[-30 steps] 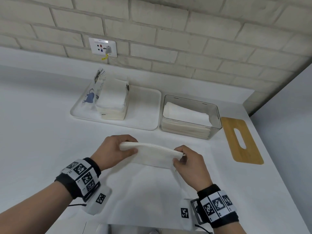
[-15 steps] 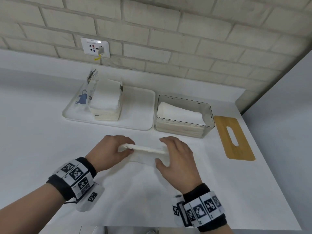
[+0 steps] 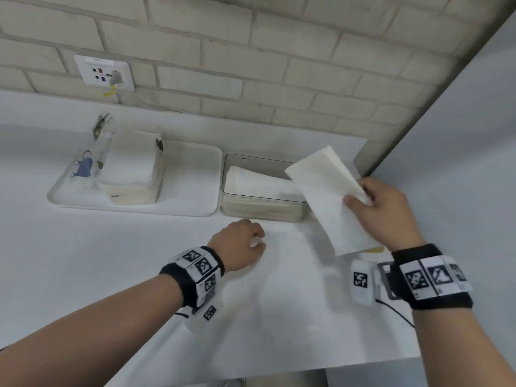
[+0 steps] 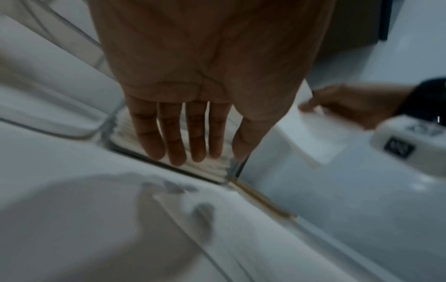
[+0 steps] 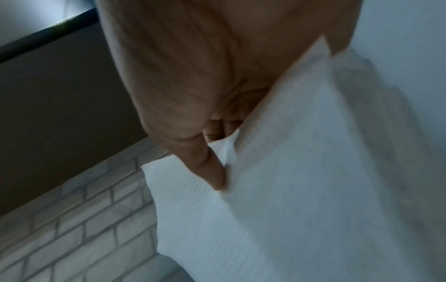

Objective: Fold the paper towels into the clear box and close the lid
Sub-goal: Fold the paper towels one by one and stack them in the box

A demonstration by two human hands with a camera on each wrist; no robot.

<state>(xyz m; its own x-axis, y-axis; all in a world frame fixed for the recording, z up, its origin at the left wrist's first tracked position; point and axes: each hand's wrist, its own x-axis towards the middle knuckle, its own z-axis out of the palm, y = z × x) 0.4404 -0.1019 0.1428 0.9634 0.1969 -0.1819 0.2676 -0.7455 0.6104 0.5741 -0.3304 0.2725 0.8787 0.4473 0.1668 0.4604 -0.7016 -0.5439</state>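
Note:
My right hand [image 3: 360, 196] pinches a folded white paper towel [image 3: 326, 196] between thumb and fingers and holds it tilted in the air over the right end of the clear box [image 3: 231, 163]. The box stands open with a stack of folded towels [image 3: 251, 182] inside. In the right wrist view my thumb [image 5: 212, 171] presses on the folded towel [image 5: 289, 200]. My left hand [image 3: 243, 247] hovers low over the counter in front of the box, holding nothing. Its fingers [image 4: 169, 145] hang straight and relaxed. Only a sliver of the wooden lid [image 3: 374, 250] shows below the towel.
A white tray [image 3: 192, 185] left of the box carries an opened pack of paper towels [image 3: 128, 171]. A brick wall with a socket [image 3: 103, 71] runs behind. A grey panel [image 3: 460, 135] bounds the counter on the right. The counter's front edge is near my wrists.
My right hand has lifted the folded towel off the counter, up and right toward the box. My left hand has let go of it and stayed low over the counter.

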